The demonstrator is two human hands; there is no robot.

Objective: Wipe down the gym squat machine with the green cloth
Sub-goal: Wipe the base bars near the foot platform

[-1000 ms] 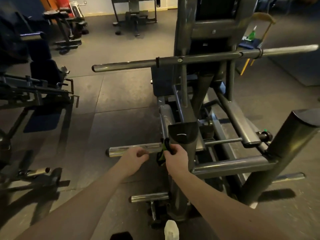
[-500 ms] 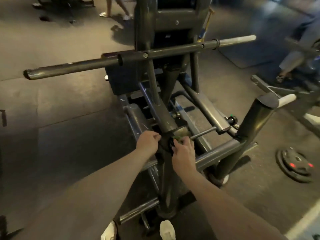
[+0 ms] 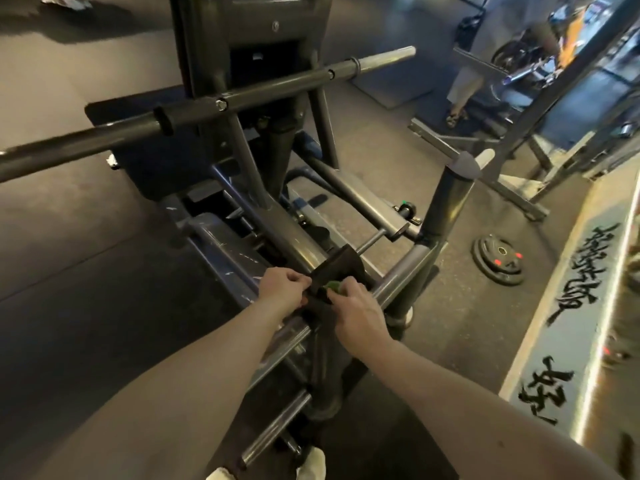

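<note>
Left hand [image 3: 282, 287] now beside green cloth [image 3: 334, 285]

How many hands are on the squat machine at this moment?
2. The left hand grips the dark post from its left; the right hand holds the green cloth against it.

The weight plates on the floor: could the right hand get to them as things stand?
Probably not: the weight plates lie beyond the squat machine's frame, and the right hand grips the green cloth.

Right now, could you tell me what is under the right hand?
A bit of green cloth shows under the right hand, against the dark post; the hand covers the rest.
</note>
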